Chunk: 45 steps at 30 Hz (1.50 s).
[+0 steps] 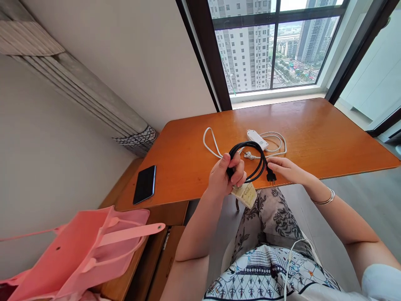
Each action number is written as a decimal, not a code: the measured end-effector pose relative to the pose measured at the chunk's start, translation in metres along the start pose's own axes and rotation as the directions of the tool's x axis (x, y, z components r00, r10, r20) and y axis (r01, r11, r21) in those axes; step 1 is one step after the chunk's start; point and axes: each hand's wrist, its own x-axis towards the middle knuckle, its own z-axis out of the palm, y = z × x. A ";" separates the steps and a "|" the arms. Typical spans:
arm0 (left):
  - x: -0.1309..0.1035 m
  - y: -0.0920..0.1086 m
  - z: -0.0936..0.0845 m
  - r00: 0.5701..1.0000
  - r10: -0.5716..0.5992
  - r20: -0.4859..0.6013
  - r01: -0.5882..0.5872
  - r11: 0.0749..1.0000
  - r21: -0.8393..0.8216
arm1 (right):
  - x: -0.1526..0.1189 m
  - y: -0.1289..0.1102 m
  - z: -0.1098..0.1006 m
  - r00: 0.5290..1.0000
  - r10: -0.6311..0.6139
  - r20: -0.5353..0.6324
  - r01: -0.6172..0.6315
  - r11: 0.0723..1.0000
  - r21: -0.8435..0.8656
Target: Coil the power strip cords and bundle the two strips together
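On the left a pink bag (72, 242) is seen, then a dark phone (144, 184) laid flat on the wooden table (319, 138), and here a looped black cable (249, 144) is being gripped in the curled left hand (223, 177) at the near edge. Behind it a white power strip (257, 139) is spotted; rightward, the black plug (271, 176) is met by the right hand's (286, 169) fingertips, though whether it is pinched cannot be told
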 end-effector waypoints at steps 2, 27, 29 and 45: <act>-0.001 0.002 -0.002 0.999 -0.033 -0.037 0.031 0.999 -0.040 | -0.005 0.001 -0.006 0.999 0.016 0.035 -0.018 0.998 0.055; -0.004 -0.014 0.012 0.986 -0.054 0.156 0.047 0.998 0.047 | 0.005 -0.012 0.049 0.629 -0.402 -0.666 0.320 0.914 -0.250; -0.003 -0.015 0.012 0.981 -0.059 0.182 0.051 0.998 0.045 | 0.009 -0.013 0.050 0.736 -0.299 -0.608 0.387 0.922 0.014; 0.004 -0.014 0.000 0.978 -0.083 0.190 0.091 0.995 -0.036 | 0.004 0.006 0.043 0.987 -0.149 -0.056 0.159 0.906 0.391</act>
